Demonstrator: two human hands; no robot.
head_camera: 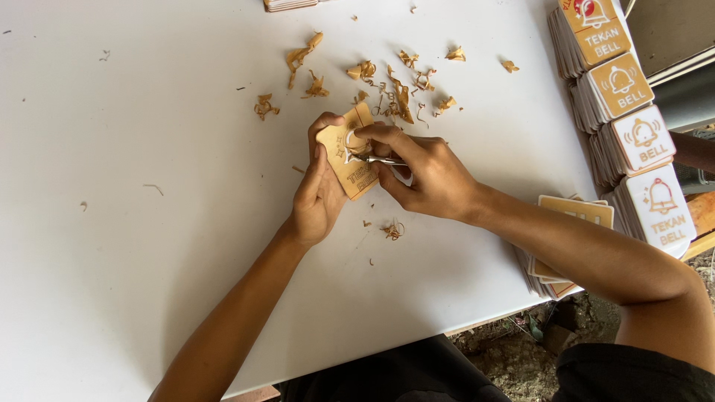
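Sign plate [350, 160], small and tan with a cut-out pattern, sits just above the middle of the frame, tilted up off the white table [112, 246]. Your left hand [316, 197] pinches its lower edge, thumb on the face. It looks light, thin and stiff, likely to snap at the cut lines, so hold it by the edges. Your right hand [428, 175] is closed around a thin metal tool [376, 159], tip on the plate. Peeled scraps [395, 93] lie above; stacks of finished plates [625, 112] stand at the right.
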